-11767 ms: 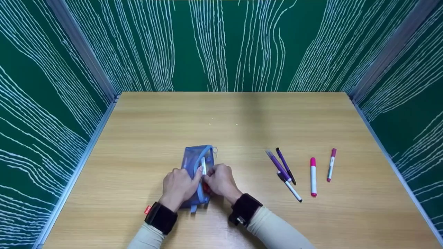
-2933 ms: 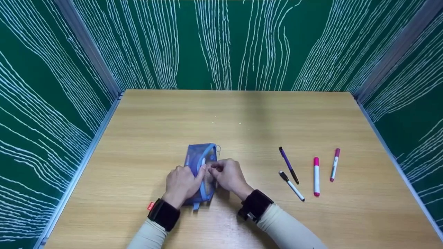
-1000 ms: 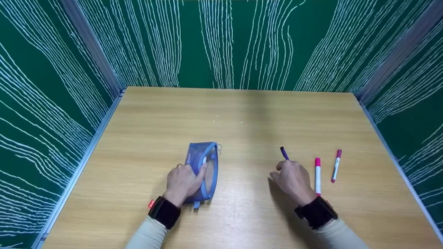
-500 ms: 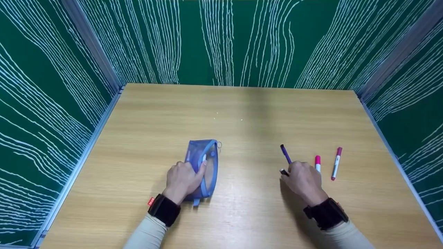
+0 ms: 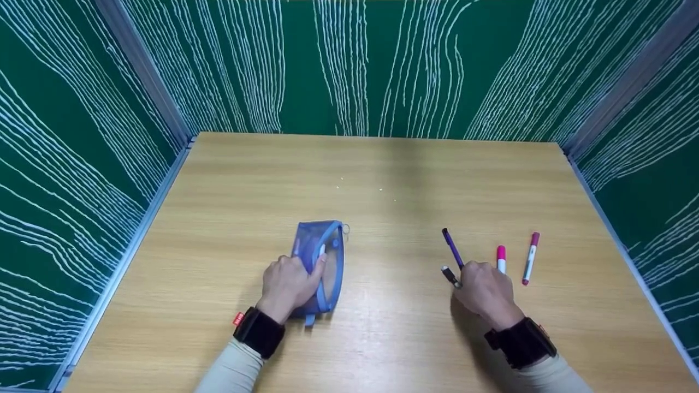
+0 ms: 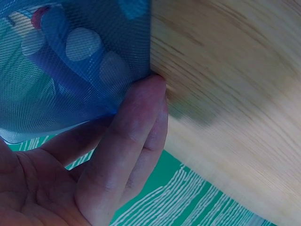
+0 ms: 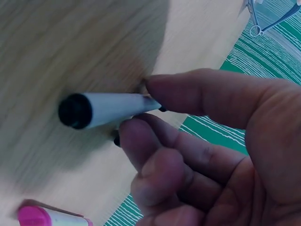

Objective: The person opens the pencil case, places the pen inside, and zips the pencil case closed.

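Marker (image 7: 115, 109) slants, cap (image 5: 451, 277) far-left, pinched in right grip (image 5: 486, 289); left grip (image 5: 288, 285) holds pouch (image 5: 312, 237).

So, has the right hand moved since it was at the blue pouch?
Yes. Against the table, the right hand has moved right, from the blue pouch to the black-capped marker.

Readable lettering or numbers — none

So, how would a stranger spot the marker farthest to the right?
On the wooden table, look beyond and to the right of the person's right hand. There lies a white marker with dull magenta ends, wholly visible in the head view; its brighter pink-capped neighbour is partly hidden by that hand.
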Action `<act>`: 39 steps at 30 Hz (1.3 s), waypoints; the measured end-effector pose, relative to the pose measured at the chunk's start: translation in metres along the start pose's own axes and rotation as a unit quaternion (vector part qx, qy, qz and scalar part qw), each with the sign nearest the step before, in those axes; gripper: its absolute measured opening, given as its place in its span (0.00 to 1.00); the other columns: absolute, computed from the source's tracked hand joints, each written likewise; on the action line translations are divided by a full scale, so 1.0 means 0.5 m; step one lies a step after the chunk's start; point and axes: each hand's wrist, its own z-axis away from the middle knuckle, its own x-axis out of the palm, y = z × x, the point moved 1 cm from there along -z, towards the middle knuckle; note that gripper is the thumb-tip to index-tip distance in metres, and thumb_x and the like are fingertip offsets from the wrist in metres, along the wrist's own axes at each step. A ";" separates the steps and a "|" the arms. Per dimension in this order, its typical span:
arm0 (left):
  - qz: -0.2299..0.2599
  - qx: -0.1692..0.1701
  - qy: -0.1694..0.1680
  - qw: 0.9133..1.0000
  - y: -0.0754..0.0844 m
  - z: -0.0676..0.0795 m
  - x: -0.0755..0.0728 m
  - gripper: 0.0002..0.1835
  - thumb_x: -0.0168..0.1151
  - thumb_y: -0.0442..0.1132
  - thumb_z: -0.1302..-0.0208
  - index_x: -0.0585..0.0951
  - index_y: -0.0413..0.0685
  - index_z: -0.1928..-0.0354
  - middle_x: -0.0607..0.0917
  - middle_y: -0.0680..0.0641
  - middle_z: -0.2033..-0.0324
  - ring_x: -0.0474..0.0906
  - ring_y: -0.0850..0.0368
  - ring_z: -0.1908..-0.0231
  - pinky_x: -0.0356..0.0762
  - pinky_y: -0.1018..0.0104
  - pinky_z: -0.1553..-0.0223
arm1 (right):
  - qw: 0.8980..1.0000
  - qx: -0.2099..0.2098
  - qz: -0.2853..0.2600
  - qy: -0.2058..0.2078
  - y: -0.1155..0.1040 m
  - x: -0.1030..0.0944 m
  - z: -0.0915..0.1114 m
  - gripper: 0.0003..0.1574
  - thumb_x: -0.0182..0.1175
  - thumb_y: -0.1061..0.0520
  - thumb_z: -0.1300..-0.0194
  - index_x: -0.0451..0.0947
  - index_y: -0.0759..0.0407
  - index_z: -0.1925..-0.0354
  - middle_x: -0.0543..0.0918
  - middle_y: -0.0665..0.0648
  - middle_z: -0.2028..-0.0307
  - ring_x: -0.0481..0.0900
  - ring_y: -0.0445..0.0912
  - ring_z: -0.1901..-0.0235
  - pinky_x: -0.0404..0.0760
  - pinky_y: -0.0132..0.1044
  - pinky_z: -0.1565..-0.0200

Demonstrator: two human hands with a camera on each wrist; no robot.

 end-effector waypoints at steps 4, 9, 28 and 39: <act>-0.001 -0.002 0.000 1.000 0.001 0.000 0.000 0.40 0.42 0.70 0.26 0.78 0.41 0.77 0.81 0.38 0.71 0.78 0.45 0.72 0.76 0.51 0.68 | 1.000 -0.002 -0.005 0.002 0.001 0.002 -0.001 0.15 0.63 0.65 0.46 0.70 0.58 0.83 0.73 0.56 0.83 0.72 0.49 0.84 0.72 0.42 0.82; -0.012 -0.003 0.003 1.000 0.002 0.000 -0.002 0.44 0.41 0.71 0.27 0.83 0.33 0.67 0.82 0.37 0.70 0.80 0.42 0.69 0.77 0.49 0.65 | 0.999 -0.013 -0.015 0.030 0.000 0.001 -0.001 0.21 0.65 0.60 0.43 0.67 0.54 0.87 0.72 0.55 0.84 0.71 0.49 0.83 0.69 0.44 0.82; -0.005 -0.006 -0.004 1.000 0.001 0.000 -0.002 0.41 0.42 0.70 0.26 0.80 0.37 0.72 0.80 0.38 0.70 0.77 0.45 0.72 0.76 0.51 0.66 | 0.987 -0.027 -0.154 0.046 -0.088 0.019 -0.011 0.18 0.69 0.63 0.42 0.79 0.53 0.86 0.75 0.46 0.90 0.72 0.41 0.90 0.69 0.34 0.86; -0.013 -0.003 0.009 1.000 0.003 0.000 -0.002 0.43 0.42 0.71 0.27 0.83 0.34 0.71 0.81 0.37 0.72 0.81 0.41 0.70 0.77 0.48 0.67 | 0.977 -0.045 -0.194 0.076 -0.149 0.049 -0.024 0.08 0.73 0.63 0.45 0.86 0.54 0.78 0.85 0.48 0.80 0.77 0.38 0.85 0.77 0.33 0.79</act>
